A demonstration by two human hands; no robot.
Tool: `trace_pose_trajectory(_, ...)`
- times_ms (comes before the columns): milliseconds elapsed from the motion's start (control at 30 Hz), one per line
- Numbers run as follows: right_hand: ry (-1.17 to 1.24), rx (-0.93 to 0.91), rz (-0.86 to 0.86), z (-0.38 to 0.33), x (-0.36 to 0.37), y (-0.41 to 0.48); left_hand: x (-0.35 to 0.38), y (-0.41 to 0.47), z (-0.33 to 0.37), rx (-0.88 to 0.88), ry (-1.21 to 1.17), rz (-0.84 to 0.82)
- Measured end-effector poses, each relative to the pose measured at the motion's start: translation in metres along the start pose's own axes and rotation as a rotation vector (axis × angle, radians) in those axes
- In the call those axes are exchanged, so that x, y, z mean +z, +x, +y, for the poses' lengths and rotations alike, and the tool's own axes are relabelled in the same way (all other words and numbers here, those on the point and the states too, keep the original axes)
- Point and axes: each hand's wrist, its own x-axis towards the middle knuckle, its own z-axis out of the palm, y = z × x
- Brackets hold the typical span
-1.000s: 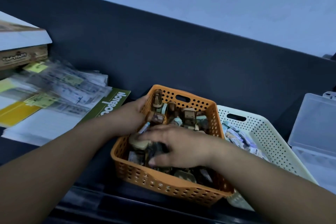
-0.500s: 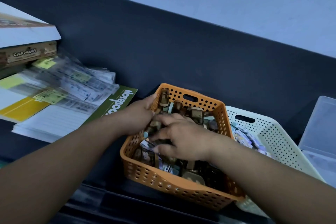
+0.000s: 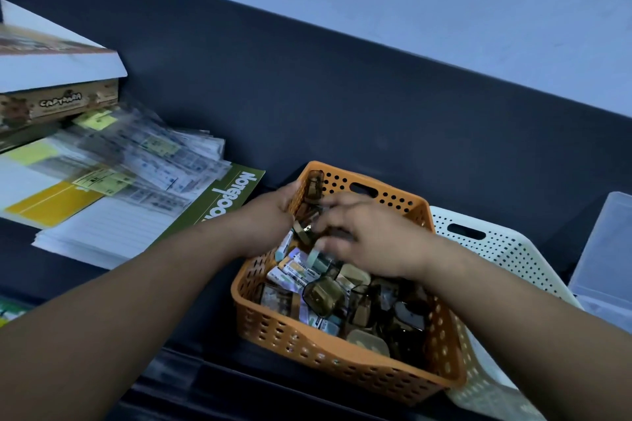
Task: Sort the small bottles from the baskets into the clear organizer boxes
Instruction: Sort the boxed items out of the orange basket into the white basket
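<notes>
An orange basket (image 3: 328,357) full of small amber bottles (image 3: 323,294) with labels and teal or tan caps sits in the middle of the dark shelf. My left hand (image 3: 273,215) grips the basket's left wall near the far corner, thumb over the rim. My right hand (image 3: 372,236) reaches into the far half of the basket, its blurred fingers curled down among the bottles and pinching a small teal-capped bottle (image 3: 317,256). A clear organizer box (image 3: 605,249) stands open at the right edge, partly cut off.
A white perforated basket (image 3: 496,246) lies under and to the right of the orange one. At the left are a green notebook (image 3: 232,202), lined pads, plastic-wrapped sheets (image 3: 154,161) and a cardboard box (image 3: 58,102). A dark back panel runs behind.
My right hand has moved from the near middle of the basket to its far left part, uncovering the near bottles. The left hand stays on the basket wall. The view has shifted.
</notes>
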Motion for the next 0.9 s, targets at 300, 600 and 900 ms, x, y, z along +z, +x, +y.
trace_pose_trajectory(300,-0.181,-0.044,-0.278,-0.016,0.01,-0.008,0.0,-0.002,0.002,0.0,0.013,-0.006)
trace_pose_trajectory(600,-0.244,-0.036,-0.379,-0.023,0.011,-0.01,0.0,-0.004,0.005,-0.012,-0.005,-0.012)
trace_pose_trajectory(900,-0.364,0.002,-0.182,-0.02,0.01,0.003,-0.001,-0.001,0.004,-0.036,-0.016,-0.032)
